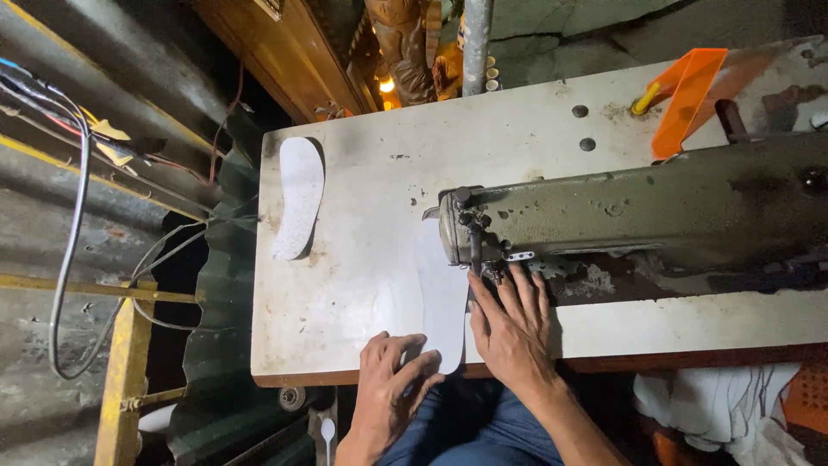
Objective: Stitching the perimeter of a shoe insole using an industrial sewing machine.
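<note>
Two hands in view, both the person's own. Left hand (390, 380) lies flat at the near edge of the table (362, 181), fingers slightly spread, pressing down on the near end of a white insole-shaped piece (440, 302). Right hand (511, 324) also flat, fingers close together and extended toward the needle area, fingertips just beside the presser foot (493, 272), resting along the right edge of the same piece.

White insole pieces: two. One under the hands, running from the near table edge up under the machine head. The other (298, 198) lies loose at the far left of the table, well apart from both hands.

One sewing machine (638, 216), olive green, worn paint, spans the right half of the table. One orange plastic guard (686, 95) with one yellow-handled item (645, 99) at far right. Two dark holes (583, 128) in the tabletop, far of the machine arm.

Off the table: cable bundle (73, 216) at left, yellow metal frame (125, 362), white cloth pile (716, 401) at near right below the table edge. Person's blue trousers (470, 431) show at near centre.
</note>
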